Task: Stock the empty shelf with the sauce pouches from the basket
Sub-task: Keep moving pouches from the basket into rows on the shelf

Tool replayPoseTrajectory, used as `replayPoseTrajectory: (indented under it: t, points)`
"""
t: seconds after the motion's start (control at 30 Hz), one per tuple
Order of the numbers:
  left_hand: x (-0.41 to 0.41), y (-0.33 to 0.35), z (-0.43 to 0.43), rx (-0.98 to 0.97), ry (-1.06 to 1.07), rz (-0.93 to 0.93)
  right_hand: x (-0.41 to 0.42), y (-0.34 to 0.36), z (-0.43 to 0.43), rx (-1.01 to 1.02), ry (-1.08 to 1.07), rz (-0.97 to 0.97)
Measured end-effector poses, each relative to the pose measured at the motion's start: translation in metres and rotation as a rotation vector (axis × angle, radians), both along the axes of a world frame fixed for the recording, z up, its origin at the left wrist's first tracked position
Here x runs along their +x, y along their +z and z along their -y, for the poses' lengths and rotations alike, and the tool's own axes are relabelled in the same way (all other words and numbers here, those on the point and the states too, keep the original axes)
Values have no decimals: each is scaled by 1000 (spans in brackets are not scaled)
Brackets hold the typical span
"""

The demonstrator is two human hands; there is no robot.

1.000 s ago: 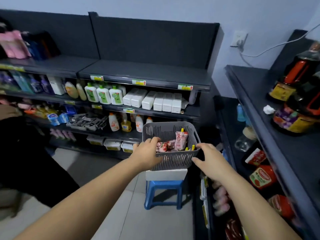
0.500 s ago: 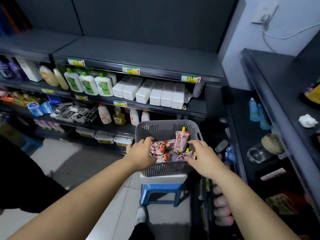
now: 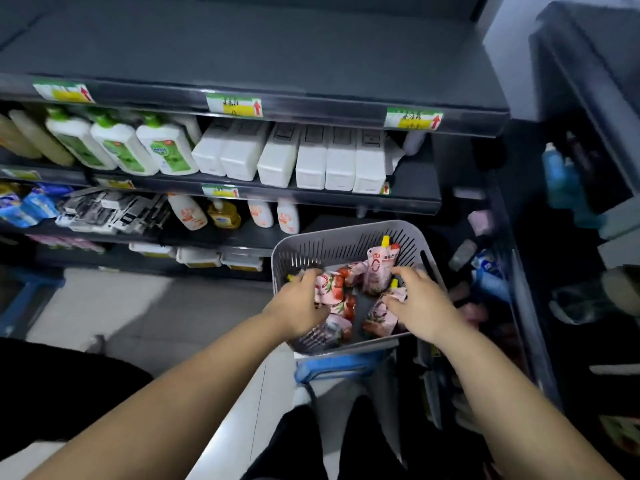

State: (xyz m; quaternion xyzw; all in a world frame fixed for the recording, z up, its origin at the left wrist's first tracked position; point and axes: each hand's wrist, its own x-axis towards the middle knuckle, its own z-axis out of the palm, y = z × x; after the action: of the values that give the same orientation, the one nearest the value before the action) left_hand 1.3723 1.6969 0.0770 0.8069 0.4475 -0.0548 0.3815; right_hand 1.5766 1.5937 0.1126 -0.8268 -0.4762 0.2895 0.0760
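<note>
Two hands are working inside the grey basket, which is sitting on a blue stool at 6 o'clock of the view. Several pink pouches with yellow caps are lying jumbled in it, and an upright pouch is standing at the basket's 1 o'clock corner. Left hand is entering from 9 o'clock, fingers curling round a pouch and grasping it. Right hand is entering from 3 o'clock, fingers bending down over a capped pouch; cannot tell whether it is actually gripping. Dark top shelf is running across 12 o'clock, price tags lining its front edge. Below it, white boxes are standing in a row, green-labelled bottles at their 9 o'clock.
</note>
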Motion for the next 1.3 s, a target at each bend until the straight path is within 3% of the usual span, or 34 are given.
replayPoseTrajectory:
  t: [0.27, 0.5, 0.7, 0.83, 0.93, 1.0, 1.13, 1.3]
  points:
    - [9, -37, -5, -120, 125, -4, 14, -57, -29, -87, 26, -135]
    - [26, -52, 0, -230, 207, -49, 63, -115, -66, -34, -286, -350]
    - [44, -70, 7, -292, 306, -61, 98, -169, -115, -59, -382, -320]
    - [51, -76, 13, -337, 328, -77, 107, -195, -126, -140, -453, -528]
    - [54, -78, 13, -353, 359, -73, 110, -201, -131, -130, -409, -436]
    - [56, -80, 12, -332, 375, -81, 108, -200, -131, -107, -284, -316]
    - [62, -81, 13, -323, 385, -82, 98, -190, -121, -146, -84, -252]
    - [66, -80, 12, -340, 410, -41, 90, -180, -119, -199, 72, 51]
